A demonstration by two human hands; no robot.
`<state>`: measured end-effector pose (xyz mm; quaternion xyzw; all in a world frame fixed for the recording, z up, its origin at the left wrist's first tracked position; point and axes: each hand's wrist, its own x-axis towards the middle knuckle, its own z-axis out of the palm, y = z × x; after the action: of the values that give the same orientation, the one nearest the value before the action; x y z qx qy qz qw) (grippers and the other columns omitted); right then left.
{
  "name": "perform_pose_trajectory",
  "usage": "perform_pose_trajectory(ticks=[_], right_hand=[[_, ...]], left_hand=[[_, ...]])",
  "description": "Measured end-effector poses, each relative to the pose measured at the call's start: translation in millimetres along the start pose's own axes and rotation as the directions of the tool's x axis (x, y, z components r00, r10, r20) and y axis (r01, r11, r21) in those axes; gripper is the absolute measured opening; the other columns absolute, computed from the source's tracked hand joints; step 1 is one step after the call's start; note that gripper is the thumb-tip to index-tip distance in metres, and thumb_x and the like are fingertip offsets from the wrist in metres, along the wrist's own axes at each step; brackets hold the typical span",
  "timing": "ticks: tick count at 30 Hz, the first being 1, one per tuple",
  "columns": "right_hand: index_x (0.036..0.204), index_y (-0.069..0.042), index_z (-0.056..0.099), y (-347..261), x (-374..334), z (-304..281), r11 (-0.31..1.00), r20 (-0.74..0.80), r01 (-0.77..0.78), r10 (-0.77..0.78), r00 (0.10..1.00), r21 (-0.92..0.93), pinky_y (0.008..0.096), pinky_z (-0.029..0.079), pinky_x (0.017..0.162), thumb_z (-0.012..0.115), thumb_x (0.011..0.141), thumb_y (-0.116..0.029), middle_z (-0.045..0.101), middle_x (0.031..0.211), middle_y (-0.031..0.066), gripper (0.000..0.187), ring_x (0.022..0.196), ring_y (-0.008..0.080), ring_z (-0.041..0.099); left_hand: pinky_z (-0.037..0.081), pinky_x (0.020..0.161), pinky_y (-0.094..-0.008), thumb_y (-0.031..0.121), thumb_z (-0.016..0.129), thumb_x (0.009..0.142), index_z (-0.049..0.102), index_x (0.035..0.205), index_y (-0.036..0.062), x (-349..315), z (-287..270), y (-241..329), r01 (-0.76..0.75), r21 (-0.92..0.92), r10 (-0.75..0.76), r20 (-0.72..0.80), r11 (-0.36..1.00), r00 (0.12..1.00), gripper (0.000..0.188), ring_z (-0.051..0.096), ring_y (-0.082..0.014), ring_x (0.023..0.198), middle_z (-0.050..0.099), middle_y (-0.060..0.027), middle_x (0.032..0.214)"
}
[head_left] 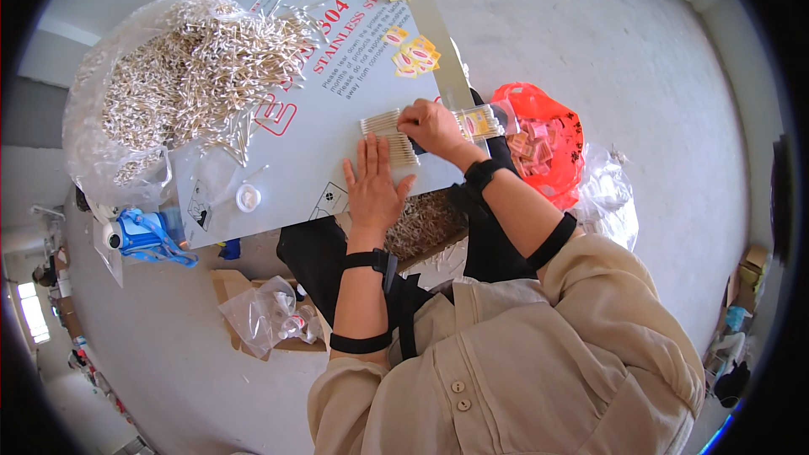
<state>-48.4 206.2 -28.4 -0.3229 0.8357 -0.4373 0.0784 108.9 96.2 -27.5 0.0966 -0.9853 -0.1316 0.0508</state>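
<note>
Pale floor (pixel 640 59) surrounds a smooth, printed tabletop (pixel 295 164). Slim, straight swabs (pixel 403 150) lie side by side near its edge, at the fingers of both hands. The left hand (pixel 373 190) rests flat, fingers slightly spread; the right hand (pixel 436 129) bunches over the row (whether it grips any, I cannot tell). Light, even pressure should keep the sticks parallel and their soft tips uncrushed.

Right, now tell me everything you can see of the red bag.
The red bag looks like thin plastic, with dark printed marks down its right side. Its mouth is open, showing many small pink packets inside. It bulges beside the table, on the person's right, next to a clear plastic bag. What supports it is hidden.
</note>
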Motion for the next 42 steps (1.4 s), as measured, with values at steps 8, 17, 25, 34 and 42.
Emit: perform_pose_trajectory(ticks=[8,17,25,34,42], right_hand=[[0.077,-0.011,0.069,1,32,-2,0.994,0.127,0.076,-0.066,0.990,-0.077,0.0401,0.052,0.073,0.068,0.074,-0.016,0.063,0.085,0.0092,0.006,0.083,0.0303,0.064],[0.080,-0.009,0.068,3,16,-8,0.992,-0.004,0.123,-0.123,0.992,0.015,0.0425,0.051,0.073,0.065,0.078,-0.014,0.062,0.085,0.0112,0.006,0.083,0.0331,0.063],[0.083,-0.007,0.064,-11,-74,-6,0.991,-0.267,0.133,-0.122,0.956,0.026,0.0408,0.051,0.064,0.066,0.082,-0.009,0.058,0.080,0.0108,0.003,0.074,0.0322,0.063],[0.082,-0.007,0.060,-7,-78,-4,0.979,-0.232,0.201,-0.204,0.951,-0.038,0.0391,0.051,0.062,0.067,0.082,-0.009,0.055,0.081,0.0091,0.007,0.072,0.0295,0.062],[0.081,-0.007,0.058,-10,-79,-4,0.983,-0.240,0.179,-0.184,0.953,-0.042,0.0389,0.051,0.062,0.066,0.081,-0.009,0.052,0.079,0.0087,0.009,0.071,0.0287,0.061]], left_hand=[[0.009,0.118,-0.0551,0.050,0.057,0.090,0.024,0.153,0.0063,1,-2,-1,0.011,-0.002,-0.011,0.039,1.000,0.999,0.084,0.018,-0.0293,0.149,0.021,-0.0128,0.160],[0.008,0.119,-0.0544,0.050,0.056,0.090,0.026,0.152,0.0059,0,-1,-3,-0.003,0.008,0.003,0.027,1.000,1.000,0.082,0.017,-0.0312,0.149,0.023,-0.0139,0.159],[0.021,0.115,-0.0528,0.028,0.061,0.091,0.038,0.145,0.0048,12,-11,-9,-0.060,-0.084,0.042,-0.206,0.995,0.978,0.063,0.029,-0.0326,0.143,0.037,-0.0145,0.151],[0.045,0.081,-0.0407,0.001,0.075,0.071,0.063,0.084,0.0083,80,-37,-19,-0.182,-0.145,0.161,-0.149,0.973,0.976,0.018,0.056,-0.0280,0.092,0.059,-0.0040,0.086],[0.046,0.078,-0.0420,0.002,0.073,0.072,0.062,0.079,0.0067,90,-35,-23,-0.222,-0.170,0.226,0.007,0.960,0.974,0.014,0.056,-0.0296,0.091,0.060,-0.0064,0.085]])
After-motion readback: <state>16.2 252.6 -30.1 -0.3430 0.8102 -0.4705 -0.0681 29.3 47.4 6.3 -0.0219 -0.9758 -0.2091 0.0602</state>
